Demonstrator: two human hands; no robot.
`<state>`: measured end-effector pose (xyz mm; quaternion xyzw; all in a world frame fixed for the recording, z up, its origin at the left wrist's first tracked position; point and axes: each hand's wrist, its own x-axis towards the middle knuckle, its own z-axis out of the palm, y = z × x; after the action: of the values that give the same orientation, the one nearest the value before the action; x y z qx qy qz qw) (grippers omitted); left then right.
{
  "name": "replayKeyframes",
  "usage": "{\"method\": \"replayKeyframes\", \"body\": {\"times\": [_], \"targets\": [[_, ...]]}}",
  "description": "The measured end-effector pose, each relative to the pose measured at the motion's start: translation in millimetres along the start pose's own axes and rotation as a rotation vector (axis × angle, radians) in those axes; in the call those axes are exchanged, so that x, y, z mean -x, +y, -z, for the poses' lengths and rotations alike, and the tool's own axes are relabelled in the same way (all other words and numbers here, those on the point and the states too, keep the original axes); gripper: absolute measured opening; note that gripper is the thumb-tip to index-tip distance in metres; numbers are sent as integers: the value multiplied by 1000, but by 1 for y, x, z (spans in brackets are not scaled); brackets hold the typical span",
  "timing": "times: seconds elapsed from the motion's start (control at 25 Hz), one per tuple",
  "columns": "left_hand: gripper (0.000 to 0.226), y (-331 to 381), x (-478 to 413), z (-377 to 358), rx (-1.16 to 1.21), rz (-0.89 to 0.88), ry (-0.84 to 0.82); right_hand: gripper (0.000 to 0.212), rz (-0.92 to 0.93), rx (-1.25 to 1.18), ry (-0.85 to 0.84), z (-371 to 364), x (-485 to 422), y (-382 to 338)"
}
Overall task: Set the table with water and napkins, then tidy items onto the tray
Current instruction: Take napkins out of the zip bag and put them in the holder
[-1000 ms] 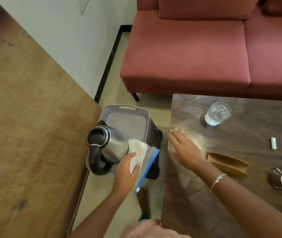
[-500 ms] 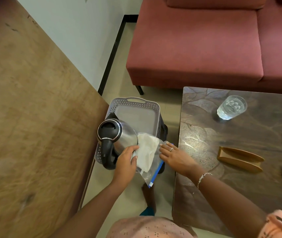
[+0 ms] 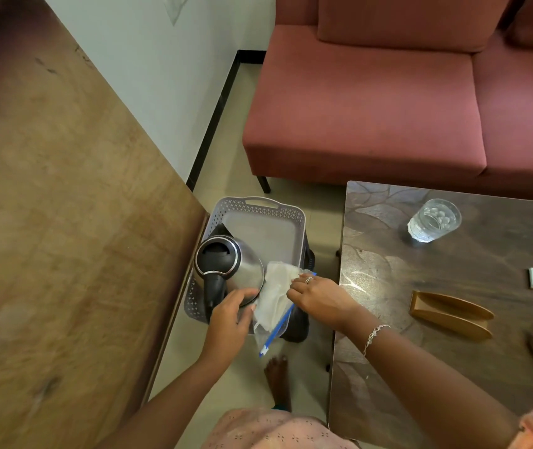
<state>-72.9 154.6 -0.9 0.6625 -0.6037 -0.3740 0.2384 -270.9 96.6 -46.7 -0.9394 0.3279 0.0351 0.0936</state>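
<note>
So the napkins (image 3: pixel 274 298) aren't on the table (image 3: pixel 472 377) yet. They're a white wad inside a clear zip bag (image 3: pixel 266 335), held up over the near corner of the grey tray (image 3: pixel 258 202), right next to the steel kettle (image 3: pixel 231 267) that sits in it.

The left hand (image 3: pixel 231 319) is curled round the bag's left edge, thumb up near the kettle. The right hand (image 3: pixel 320 296) has its fingertips bent down and pinching at the blue zip edge. Can't tell if it's got paper too or just plastic.

Handling-wise this looks dead easy on weight, since paper and thin film weigh basically nothing. The annoying part is floppiness: the bag sags and the plastic looks slick, so one hand probably needs to anchor the bag body while the other pulls. Best bet is to grab the napkins by the top corner showing at the opening and pull gently, because thin tissue probably tears or comes out bunched.

The glass (image 3: pixel 433 220) of water is already on the table, and the wooden holder (image 3: pixel 449 314) near it looks like where the napkins go.
</note>
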Motion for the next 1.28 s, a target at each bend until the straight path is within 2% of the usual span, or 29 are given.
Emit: {"method": "replayKeyframes", "body": {"times": [0.16, 0.24, 0.32, 0.4, 0.48, 0.6, 0.68, 0.96, 1.16, 1.28], "targets": [[22, 1, 11, 11, 129, -1, 50, 13, 5, 52, 132, 32, -3, -2], [32, 2, 17, 13, 203, 20, 63, 18, -32, 78, 190, 51, -3, 0], [41, 6, 23, 15, 297, 38, 77, 13, -90, 24, 135, 69, -1, -1], [40, 14, 29, 19, 387, 37, 111, 23, -181, -9, 79, 83, 4, -2], [41, 27, 34, 24, 476, 16, 161, 21, -284, -42, 38, 104, 11, -2], [36, 56, 38, 30, 582, -43, 227, 25, -372, -100, 52, 134, 31, -1], [26, 81, 41, 27, 632, -82, 245, 20, -421, -105, 112, 152, 52, 5], [18, 187, 45, -16, 764, -171, 338, 6, -532, -274, 492, 210, 150, 36], [17, 248, 46, -43, 728, -262, 398, 9, -598, -311, 575, 235, 207, 55], [20, 276, 46, -56, 675, -353, 407, 25, -557, -358, 630, 245, 225, 54]]}}
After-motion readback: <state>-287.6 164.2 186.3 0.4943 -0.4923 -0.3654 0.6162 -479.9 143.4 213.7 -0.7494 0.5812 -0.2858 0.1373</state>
